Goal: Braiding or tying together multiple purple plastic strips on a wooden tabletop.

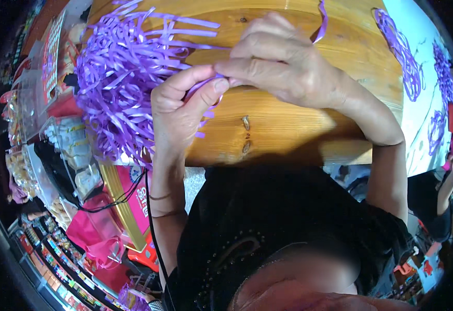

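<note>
On the wooden surface (pixel 288 129), upper middle of my view: both hands meet over one purple strip.
Left hand (pixel 177 111): I see it thumb-up, thumb and forefinger pinched shut on a purple ribbon strip (pixel 205 83), right at the edge of the bundle.
Right hand (pixel 278 65): fingers curled, fingertips closed on the same strip, touching the left thumb tip.
Strip location: between the two pinches, just at the right edge of the purple ribbon bundle (pixel 120 78).
Bundle vs hands: lies to the left of both hands; left hand is nearer, touching its fringe; right hand just beside it.
Long axis: loose strips fan mostly left-to-right across the surface, ends pointing toward the hands.
Stray strip (pixel 322 20): one purple curl behind the right hand, upper edge; I can't tell if it is held.
Count, hands: two, both mine.
Count, big bundles near the hands: one.
Count, finished purple loops (pixel 402 52) on the pale cloth (pixel 423 31) at right: I make out three, well apart from the hands; edge distortion makes this rough.
Left side, below the surface: clear plastic boxes (pixel 76 150) and a pink bag (pixel 94 228), not touched.
</note>
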Tool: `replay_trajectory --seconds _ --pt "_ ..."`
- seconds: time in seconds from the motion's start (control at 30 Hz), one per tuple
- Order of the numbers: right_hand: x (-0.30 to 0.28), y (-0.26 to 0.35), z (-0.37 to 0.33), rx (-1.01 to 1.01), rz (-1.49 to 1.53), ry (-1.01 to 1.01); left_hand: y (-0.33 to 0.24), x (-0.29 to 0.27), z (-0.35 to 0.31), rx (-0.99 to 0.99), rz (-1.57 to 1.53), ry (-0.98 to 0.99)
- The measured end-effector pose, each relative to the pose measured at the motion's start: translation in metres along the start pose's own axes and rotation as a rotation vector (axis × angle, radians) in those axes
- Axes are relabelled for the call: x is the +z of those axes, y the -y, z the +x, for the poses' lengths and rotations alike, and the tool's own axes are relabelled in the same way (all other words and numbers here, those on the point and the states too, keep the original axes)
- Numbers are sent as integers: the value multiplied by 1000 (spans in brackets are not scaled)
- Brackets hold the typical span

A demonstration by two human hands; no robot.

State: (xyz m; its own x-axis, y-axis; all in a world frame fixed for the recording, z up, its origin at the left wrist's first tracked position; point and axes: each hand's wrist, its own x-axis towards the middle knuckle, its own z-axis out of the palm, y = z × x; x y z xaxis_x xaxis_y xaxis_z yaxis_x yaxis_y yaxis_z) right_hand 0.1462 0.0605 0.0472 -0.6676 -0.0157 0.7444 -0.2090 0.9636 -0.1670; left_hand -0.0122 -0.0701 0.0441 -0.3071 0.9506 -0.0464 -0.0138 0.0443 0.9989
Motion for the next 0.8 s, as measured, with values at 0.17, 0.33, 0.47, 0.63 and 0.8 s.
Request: replay_trajectory --seconds 0.17,0.33,0.47,0.63,0.8 --pt "-9 7 2 17 -60 50 3 1 -1 -8 -97 34" --pt "-22 3 -6 89 -70 9 -1 -16 7 295 186 38" --pt "-61 -2 -29 301 -92 10 -10 -51 8 348 66 -210" --pt "-114 -3 -75 699 39 -27 -17 -110 4 425 219 -421" --pt "-150 -4 -107 902 150 -164 -25 -134 -2 466 286 -662"
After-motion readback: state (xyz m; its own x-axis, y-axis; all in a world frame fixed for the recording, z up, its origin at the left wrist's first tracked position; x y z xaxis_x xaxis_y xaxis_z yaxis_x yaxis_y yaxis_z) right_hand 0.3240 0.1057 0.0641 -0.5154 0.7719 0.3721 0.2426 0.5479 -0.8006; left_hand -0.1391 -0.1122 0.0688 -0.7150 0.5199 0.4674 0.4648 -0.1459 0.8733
